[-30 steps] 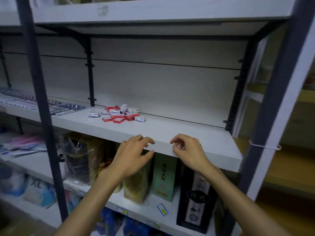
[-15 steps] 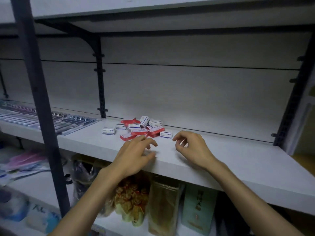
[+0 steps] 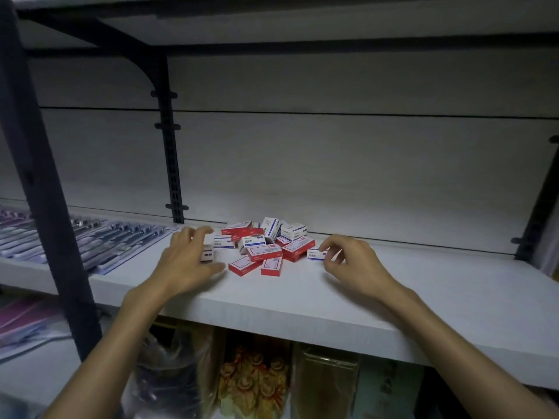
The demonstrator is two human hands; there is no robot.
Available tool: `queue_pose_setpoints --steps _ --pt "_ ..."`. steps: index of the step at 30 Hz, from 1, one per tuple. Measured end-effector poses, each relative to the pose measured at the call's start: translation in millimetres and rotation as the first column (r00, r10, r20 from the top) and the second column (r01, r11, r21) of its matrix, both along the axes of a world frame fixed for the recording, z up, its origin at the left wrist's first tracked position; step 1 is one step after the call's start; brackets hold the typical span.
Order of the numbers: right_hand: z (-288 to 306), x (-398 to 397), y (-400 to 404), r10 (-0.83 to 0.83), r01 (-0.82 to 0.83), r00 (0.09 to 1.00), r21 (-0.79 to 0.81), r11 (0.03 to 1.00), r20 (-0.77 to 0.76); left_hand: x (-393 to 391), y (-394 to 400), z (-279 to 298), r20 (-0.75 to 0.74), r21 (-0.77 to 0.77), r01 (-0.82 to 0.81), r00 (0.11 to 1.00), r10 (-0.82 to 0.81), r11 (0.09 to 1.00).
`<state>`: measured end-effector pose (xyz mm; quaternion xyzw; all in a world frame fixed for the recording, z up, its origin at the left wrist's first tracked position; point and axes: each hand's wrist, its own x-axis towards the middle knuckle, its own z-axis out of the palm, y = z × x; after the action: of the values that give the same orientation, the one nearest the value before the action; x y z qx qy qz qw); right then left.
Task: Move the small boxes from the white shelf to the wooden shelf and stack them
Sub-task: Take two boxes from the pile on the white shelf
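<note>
A loose pile of small red boxes and white-and-blue boxes (image 3: 263, 248) lies toward the back of the white shelf (image 3: 302, 297). My left hand (image 3: 186, 263) reaches in at the pile's left side. Its fingers are spread over a lone white box (image 3: 208, 254), and the thumb lies below it. My right hand (image 3: 352, 264) is at the pile's right side and pinches the end of a white box (image 3: 315, 254) between thumb and forefinger; that box rests on the shelf. The wooden shelf is out of view.
A dark upright post (image 3: 51, 207) stands in front at the left, and a slotted bracket (image 3: 172, 152) runs up the back panel. Flat blister packs (image 3: 90, 241) cover the shelf's left part. Bagged goods (image 3: 251, 385) fill the shelf below. Another shelf board hangs overhead.
The view has come closer to the shelf. Both hands have moved from the shelf's front edge back to the pile, the left onto the lone white box, the right taking the rightmost white box.
</note>
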<state>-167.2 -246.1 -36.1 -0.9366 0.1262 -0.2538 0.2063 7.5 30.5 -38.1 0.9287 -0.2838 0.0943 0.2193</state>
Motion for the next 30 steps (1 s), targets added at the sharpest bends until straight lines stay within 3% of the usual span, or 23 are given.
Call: queue_pose_setpoints --steps 3,7,14,20,25,30 --pt "2 10 3 -0.03 0.03 0.999 0.009 1.0 -0.016 17 7 -6 -0.068 0.132 -0.024 0.997 0.033 0.991" --pt "3 25 8 -0.104 0.107 0.994 0.084 0.991 -0.043 32 14 -13 0.017 0.193 -0.063 0.998 0.061 0.979" --pt "-1 57 22 -0.204 0.216 0.968 0.072 0.974 -0.146 31 25 -15 -0.078 -0.136 0.036 0.996 -0.047 0.99" --pt "-4 69 26 -0.221 0.238 0.965 0.121 0.964 -0.142 4 11 -5 -0.183 -0.552 0.157 0.935 -0.303 0.819" --pt "-9 63 24 -0.236 0.245 0.969 0.188 0.951 -0.071 -7 -5 -4 -0.233 -0.604 0.219 0.871 -0.432 0.767" --pt "-11 55 27 -0.231 0.24 0.968 0.091 0.966 -0.098 -1 2 -10 -0.184 -0.558 0.29 0.871 -0.456 0.778"
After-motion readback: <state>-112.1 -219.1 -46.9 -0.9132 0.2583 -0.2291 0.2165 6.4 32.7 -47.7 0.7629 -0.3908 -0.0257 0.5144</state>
